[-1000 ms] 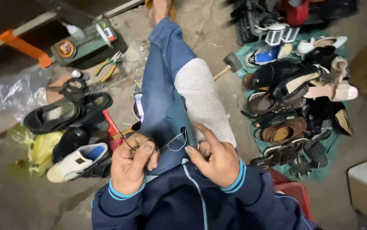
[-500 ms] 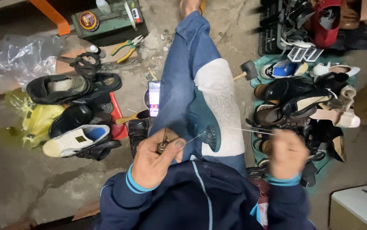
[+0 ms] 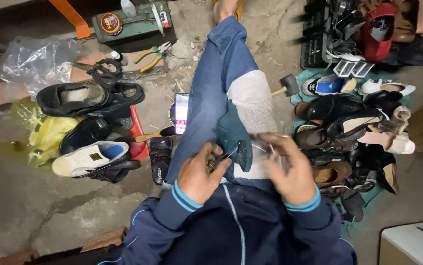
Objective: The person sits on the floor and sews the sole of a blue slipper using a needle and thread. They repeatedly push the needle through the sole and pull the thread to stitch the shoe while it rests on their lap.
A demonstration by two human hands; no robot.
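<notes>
**Two hands at work on a dark shoe, amid a floor of footwear**

We see the left hand (image 3: pixel 199 172) clenched around the edge of a dark teal shoe (image 3: pixel 234 139) that lies across the person's lap, on the blue-jeaned leg (image 3: pixel 210 93). The right hand (image 3: pixel 286 169) is blurred; its fingers (image 3: pixel 275 147) are pinched together on what looks like a thin needle or thread just beside the shoe, though we cannot tell exactly which. A grey cloth (image 3: pixel 252 105) covers the knee under the shoe.

Just left of the leg, a lit phone (image 3: pixel 181 113) lies on the concrete floor (image 3: pixel 25 196), with a wooden-handled brush (image 3: pixel 155 134) and a black sandal (image 3: pixel 161 158) near it. Farther left we find a white sneaker (image 3: pixel 89 157) stacked with black shoes (image 3: pixel 91 98), a yellow bag (image 3: pixel 49 137) and a clear plastic bag (image 3: pixel 37 59).

To the right, a hammer (image 3: pixel 286 87) rests beside a dense heap of assorted shoes (image 3: pixel 354 127) on a green mat. Above, pliers (image 3: pixel 153 54) lie near a green metal box (image 3: pixel 133 27), and a black crate (image 3: pixel 319 44) holds more footwear.
</notes>
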